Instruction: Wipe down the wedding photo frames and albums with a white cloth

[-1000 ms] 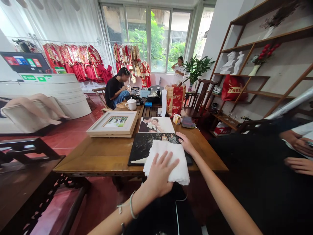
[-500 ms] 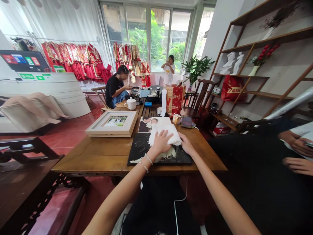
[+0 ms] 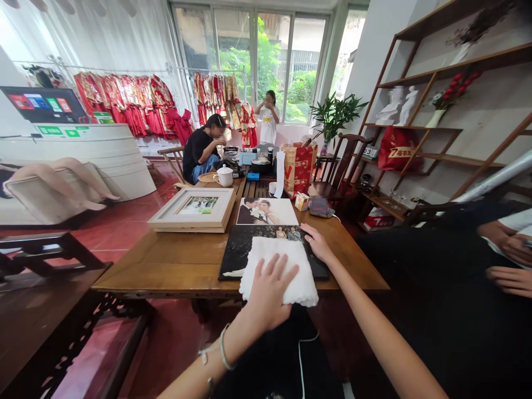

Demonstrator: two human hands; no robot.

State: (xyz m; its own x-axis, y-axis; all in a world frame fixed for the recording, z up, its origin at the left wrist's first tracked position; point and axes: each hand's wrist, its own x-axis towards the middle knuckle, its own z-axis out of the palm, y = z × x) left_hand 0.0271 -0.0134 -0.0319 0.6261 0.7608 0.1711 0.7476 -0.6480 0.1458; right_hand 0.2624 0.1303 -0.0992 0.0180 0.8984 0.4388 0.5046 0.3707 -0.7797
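My left hand [image 3: 268, 293] lies palm down, fingers spread, on a folded white cloth [image 3: 297, 271]. The cloth covers the near middle part of a dark photo panel [image 3: 235, 252] and hangs over the table's front edge. Two small figures show at the panel's top, and a pale patch at its lower left. At the panel's upper right edge rests my right hand [image 3: 318, 244], fingers stretched out, with no object in it. Just beyond the panel is a lighter photo [image 3: 282, 210] of a couple.
A pale framed picture [image 3: 224, 208] lies on the left of the wooden table [image 3: 166, 266]. Behind stand a white lidded cup [image 3: 225, 176], a red paper bag [image 3: 300, 169] and a small box [image 3: 302, 201]. A seated person [image 3: 203, 149] and others are nearby.
My left hand has drawn the cloth down the panel toward me, past the table's front edge, uncovering the couple's photo and the panel's top. My right hand stays at the panel's right edge.
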